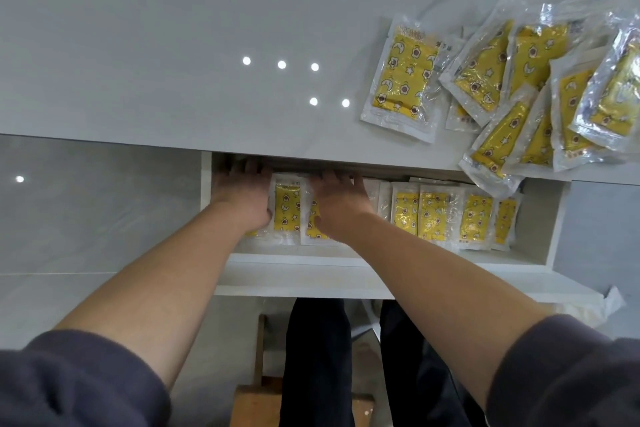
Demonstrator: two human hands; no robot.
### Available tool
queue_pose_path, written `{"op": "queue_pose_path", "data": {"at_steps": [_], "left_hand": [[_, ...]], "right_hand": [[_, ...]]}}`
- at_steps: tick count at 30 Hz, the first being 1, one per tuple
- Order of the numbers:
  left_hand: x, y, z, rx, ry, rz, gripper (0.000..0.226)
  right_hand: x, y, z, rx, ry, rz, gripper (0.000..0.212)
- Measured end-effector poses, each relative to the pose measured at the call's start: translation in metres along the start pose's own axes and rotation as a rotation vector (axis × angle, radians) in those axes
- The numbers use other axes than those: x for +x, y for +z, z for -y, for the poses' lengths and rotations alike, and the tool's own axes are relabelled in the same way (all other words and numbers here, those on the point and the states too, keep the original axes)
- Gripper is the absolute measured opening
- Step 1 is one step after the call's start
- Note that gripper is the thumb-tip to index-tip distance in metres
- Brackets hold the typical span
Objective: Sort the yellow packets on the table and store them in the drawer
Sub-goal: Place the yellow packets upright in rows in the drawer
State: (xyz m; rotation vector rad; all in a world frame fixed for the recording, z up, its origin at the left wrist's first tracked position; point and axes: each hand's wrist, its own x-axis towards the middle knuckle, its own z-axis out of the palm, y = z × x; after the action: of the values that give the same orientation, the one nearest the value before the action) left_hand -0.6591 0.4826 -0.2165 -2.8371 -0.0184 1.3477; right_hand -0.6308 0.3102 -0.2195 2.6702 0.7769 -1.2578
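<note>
Your left hand (242,199) and right hand (341,206) press flat and open on yellow packets (286,206) in the drawer (311,279) at 6 o'clock (light, floppy, likely slippery: pinch sealed edges).

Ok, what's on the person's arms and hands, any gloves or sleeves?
No gloves: the left hand and right hand are bare, no watch or rings in view. The left sleeve and right sleeve are dark greyish-purple, bunched near the elbows.

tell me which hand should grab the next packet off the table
Right, probably. The loose packets lie to the right, nearer the right hand; the left hand is farther off.
</note>
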Motion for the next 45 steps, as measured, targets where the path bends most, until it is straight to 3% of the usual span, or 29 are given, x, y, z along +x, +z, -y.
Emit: {"op": "queue_pose_path", "data": {"at_steps": [5, 10, 15, 21, 24, 28, 31, 35, 40, 45], "left_hand": [[-0.008, 0.001, 0.002, -0.033, -0.008, 0.018, 0.073], [-0.003, -0.013, -0.039, -0.131, 0.068, -0.109, 0.076], [0.006, -0.017, -0.102, -0.176, 0.199, -0.132, 0.072], [0.008, -0.012, -0.131, -0.073, 0.127, -0.021, 0.065], [-0.009, -0.030, -0.144, -0.150, 0.093, -0.020, 0.062], [-0.046, -0.070, -0.163, -0.395, 0.197, -0.236, 0.028], [-0.073, -0.107, -0.186, -0.535, 0.173, -0.301, 0.013], [-0.081, -0.153, -0.229, -0.778, 0.038, -0.351, 0.006], [-0.060, -0.175, -0.269, -0.952, -0.250, -0.163, 0.048], [-0.046, -0.173, -0.294, -0.909, -0.399, -0.224, 0.058]], "right_hand": [[-0.006, -0.006, -0.013, 0.110, -0.005, 0.022, 0.070], [-0.022, -0.009, -0.062, 0.080, 0.231, -0.034, 0.053], [-0.045, 0.003, -0.128, 0.088, 0.451, 0.053, 0.059], [-0.057, 0.017, -0.130, 0.131, 0.293, 0.064, 0.080], [-0.071, 0.009, -0.133, 0.182, 0.308, 0.005, 0.075], [-0.103, -0.016, -0.138, 0.431, 0.312, -0.128, 0.041], [-0.143, -0.037, -0.154, 0.568, 0.311, -0.193, 0.031], [-0.185, -0.057, -0.190, 0.702, 0.361, -0.079, 0.021], [-0.191, -0.069, -0.227, 1.076, 0.522, -0.005, 0.023], [-0.176, -0.084, -0.240, 1.632, 0.698, -0.130, 0.032]]}}
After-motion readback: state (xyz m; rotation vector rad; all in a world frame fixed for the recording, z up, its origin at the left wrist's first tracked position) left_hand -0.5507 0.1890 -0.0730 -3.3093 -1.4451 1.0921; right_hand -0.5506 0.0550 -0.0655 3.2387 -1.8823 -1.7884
